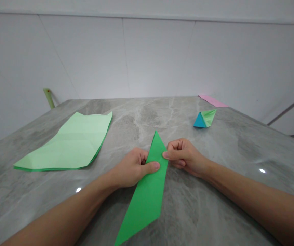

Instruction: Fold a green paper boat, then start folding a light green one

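Note:
A folded sheet of green paper point(149, 194) with a pointed top hangs between my hands, above the near part of the table. My left hand point(136, 167) grips it from the left, thumb flat across its face and fingers behind. On the right edge, just below the tip, my right hand point(183, 153) pinches the paper between thumb and curled fingers. The paper's lower corner reaches the bottom of the view. What lies behind the paper is hidden.
Light green sheets point(77, 143) with curled edges lie at the left on the grey marbled table point(147, 112). At the right stands a small folded blue and green paper piece point(204, 118). A pink paper point(213, 100) rests at the far right edge.

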